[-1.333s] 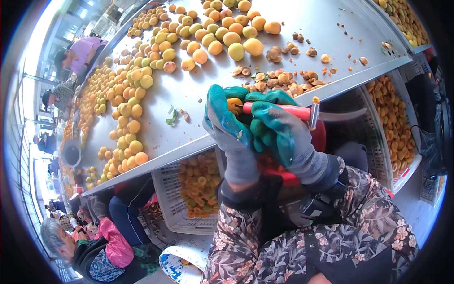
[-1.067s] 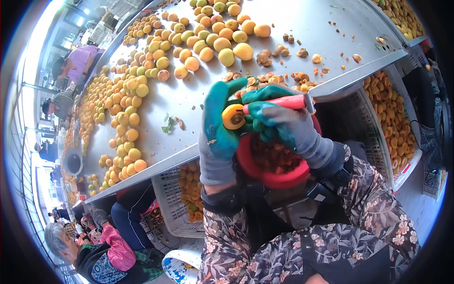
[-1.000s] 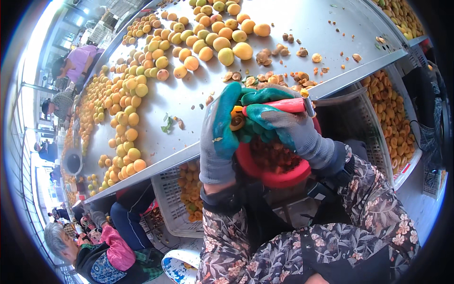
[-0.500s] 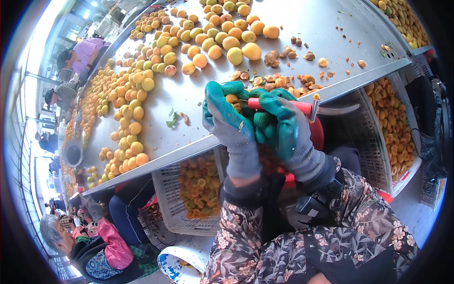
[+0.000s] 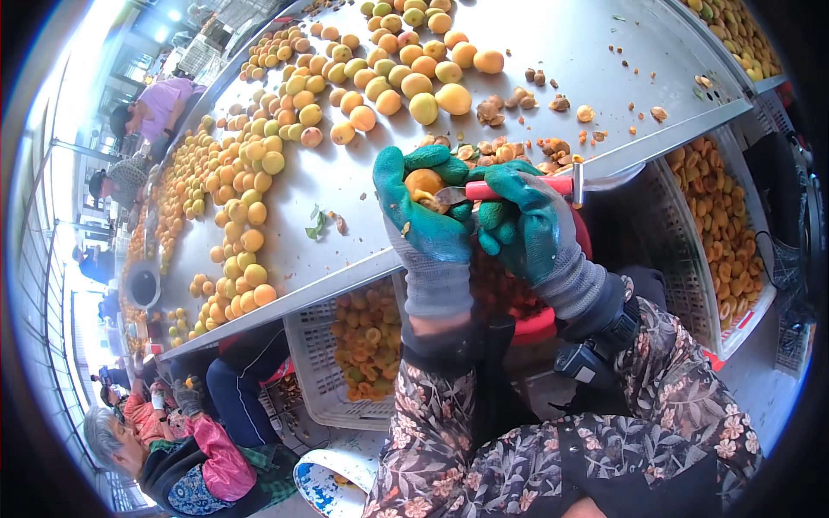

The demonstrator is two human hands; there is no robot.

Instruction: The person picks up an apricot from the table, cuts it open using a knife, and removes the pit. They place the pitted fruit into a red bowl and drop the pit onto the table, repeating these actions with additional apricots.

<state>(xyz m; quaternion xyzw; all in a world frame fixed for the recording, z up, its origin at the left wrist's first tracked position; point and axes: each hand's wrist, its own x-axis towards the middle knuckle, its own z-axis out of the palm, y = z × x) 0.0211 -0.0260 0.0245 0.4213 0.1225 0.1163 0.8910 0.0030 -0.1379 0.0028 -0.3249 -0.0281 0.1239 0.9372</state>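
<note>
The left hand [image 5: 425,226], in a green-and-grey glove, is curled around an apricot [image 5: 424,183], thumb and fingers wrapped so that only the fruit's orange top shows; the rest is hidden in the palm. The right hand [image 5: 525,229], gloved the same way, is closed tight on the red handle of a knife [image 5: 518,189]. The blade end toward the apricot is hard to make out among the fingers, while a grey metal tip sticks out on the far side of the fist. The apricot sits just off the near edge of the table [image 5: 553,78], above a red bowl [image 5: 540,321] that the hands and forearms mostly cover; only its rim and a dark heap inside show. Beside the bowl, under the table edge, a white crate [image 5: 326,363] holds halved fruit, partly cut off by the table and the left sleeve. On the other side of the bowl a second crate [image 5: 691,276] of halves runs toward the picture's rim. On the table, right behind the apricot, lies a scatter of brown pits [image 5: 509,108], and beyond it a long band of whole apricots [image 5: 259,173] bends away. Farther along the table other people [image 5: 155,104] work, small and blurred; below the first crate sits another person [image 5: 186,457], cut off by the rim.
</note>
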